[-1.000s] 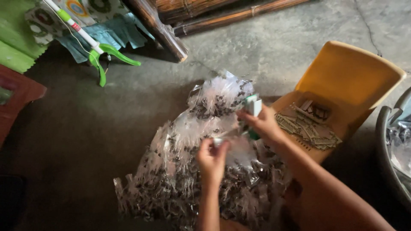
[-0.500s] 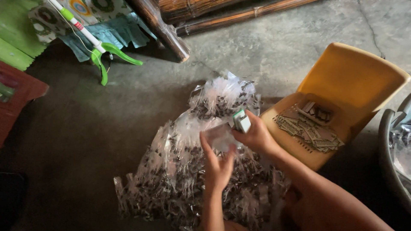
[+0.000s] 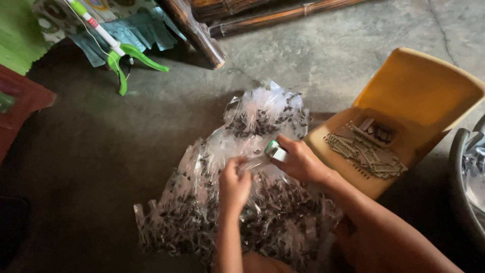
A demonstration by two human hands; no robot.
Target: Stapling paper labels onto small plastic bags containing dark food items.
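A big heap of small clear plastic packets (image 3: 252, 212) filled with dark bits lies on the concrete floor in front of me. My left hand (image 3: 234, 184) pinches one clear packet by its top just above the heap. My right hand (image 3: 298, 161) grips a small green and white stapler (image 3: 275, 150), its nose touching the packet's top. Both hands meet over the middle of the heap.
A yellow plastic chair (image 3: 419, 101) lies to the right with a pile of small paper labels (image 3: 366, 149) on its seat. A grey basin (image 3: 462, 187) stands at the right edge. A green and white mop handle (image 3: 118, 50), cloths and bamboo poles (image 3: 283, 15) lie at the back.
My right hand with the stapler has drawn left and down from the chair to the packet. My left hand has closed on the packet's top.
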